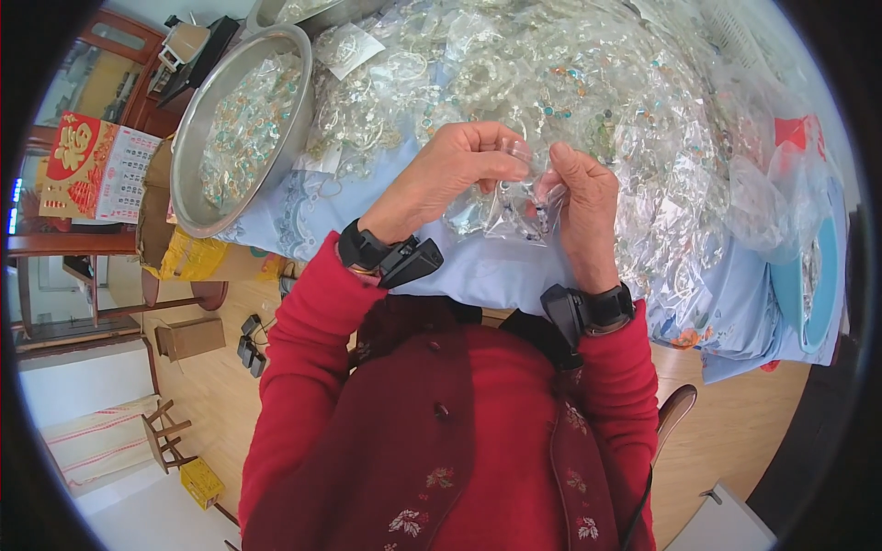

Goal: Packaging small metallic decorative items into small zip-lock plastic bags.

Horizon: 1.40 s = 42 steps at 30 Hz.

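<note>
Between my hands is a small clear plastic bag (pixel 518 224) with dark-beaded jewellery inside, held above the near edge of the table. My left hand (pixel 475 162) pinches the bag's upper left part between thumb and fingers. On the other side, my right hand (pixel 586 200) grips its right edge, with the thumb up and some fingers hidden behind the plastic. Just beyond both hands lies a broad heap of clear bags of jewellery (pixel 510 76), silvery with some turquoise and orange beads.
A metal basin (pixel 180 172) of bagged jewellery stands at the left. To the right are a light-blue plastic basin (pixel 820 296) and crumpled plastic bags (pixel 758 200). A blue patterned cloth (pixel 275 213) covers the table. Behind me at the right is a chair back (pixel 679 413).
</note>
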### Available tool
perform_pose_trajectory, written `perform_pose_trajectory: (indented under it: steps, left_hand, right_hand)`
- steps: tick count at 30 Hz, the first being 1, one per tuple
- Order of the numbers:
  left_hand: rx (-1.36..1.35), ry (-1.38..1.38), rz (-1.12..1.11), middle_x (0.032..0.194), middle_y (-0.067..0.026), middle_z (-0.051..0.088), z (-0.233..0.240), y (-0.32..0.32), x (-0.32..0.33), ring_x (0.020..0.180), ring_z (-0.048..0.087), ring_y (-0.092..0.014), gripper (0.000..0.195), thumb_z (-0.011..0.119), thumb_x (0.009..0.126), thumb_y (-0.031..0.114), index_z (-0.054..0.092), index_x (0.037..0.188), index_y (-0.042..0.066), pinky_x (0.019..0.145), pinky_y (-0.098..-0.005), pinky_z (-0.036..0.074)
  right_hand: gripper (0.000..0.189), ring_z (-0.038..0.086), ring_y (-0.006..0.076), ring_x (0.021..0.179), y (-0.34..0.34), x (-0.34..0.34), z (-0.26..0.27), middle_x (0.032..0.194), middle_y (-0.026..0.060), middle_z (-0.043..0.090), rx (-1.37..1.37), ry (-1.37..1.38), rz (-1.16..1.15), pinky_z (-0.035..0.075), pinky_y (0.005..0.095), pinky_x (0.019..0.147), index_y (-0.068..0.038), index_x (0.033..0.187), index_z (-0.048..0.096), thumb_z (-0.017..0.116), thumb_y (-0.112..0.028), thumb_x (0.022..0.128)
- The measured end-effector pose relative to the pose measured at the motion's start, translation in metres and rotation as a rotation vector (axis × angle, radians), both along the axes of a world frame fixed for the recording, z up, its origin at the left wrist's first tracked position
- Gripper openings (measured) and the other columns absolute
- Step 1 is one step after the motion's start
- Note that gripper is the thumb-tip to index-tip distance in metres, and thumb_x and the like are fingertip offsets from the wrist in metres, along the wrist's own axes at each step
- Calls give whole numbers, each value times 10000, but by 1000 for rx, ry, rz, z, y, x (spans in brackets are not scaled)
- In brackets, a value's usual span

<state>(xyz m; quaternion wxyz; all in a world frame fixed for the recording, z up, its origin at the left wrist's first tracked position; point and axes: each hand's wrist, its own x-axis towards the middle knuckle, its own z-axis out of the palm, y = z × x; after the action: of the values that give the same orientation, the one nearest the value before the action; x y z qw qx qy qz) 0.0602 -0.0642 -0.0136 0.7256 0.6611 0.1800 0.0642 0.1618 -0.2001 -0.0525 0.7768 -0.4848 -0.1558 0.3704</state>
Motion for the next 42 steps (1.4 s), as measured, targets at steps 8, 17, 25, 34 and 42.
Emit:
perform_pose_trajectory:
  steps: [8,17,25,34,42]
  left_hand:
    - [26,32,5,713,37,588,-4,-1,0,600,456,-35,118,637,790,149,653,842,44,546,-187,354]
    - [-2,3,117,691,27,573,-9,4,0,555,440,-41,157,640,797,183,651,820,28,502,-179,341]
    - [12,-6,78,689,28,566,-8,0,1,559,443,-37,171,633,811,194,645,834,25,511,-177,349]
    - [681,-328,386,776,-10,600,-21,-7,10,671,514,-133,133,648,753,136,642,851,46,593,-264,396]
    - [1166,-436,208,757,-66,579,-8,-16,3,721,531,-245,97,628,751,112,641,827,54,692,-348,382]
  right_hand:
    - [248,547,120,521,1,2,2,643,64,587,-14,30,36,474,262,468,10,767,599,583,-213,875]
    - [122,570,113,590,-1,2,3,700,57,608,-27,-27,85,495,241,559,30,842,617,541,-64,833]
    - [103,565,109,585,0,4,2,686,46,593,17,20,41,486,246,529,20,800,603,562,-71,828]
    - [99,522,98,542,3,0,6,639,23,549,3,31,11,458,242,492,9,786,596,566,-72,834]
    - [113,511,76,564,0,0,8,645,13,545,-24,-31,53,460,238,497,12,805,610,575,-89,842]
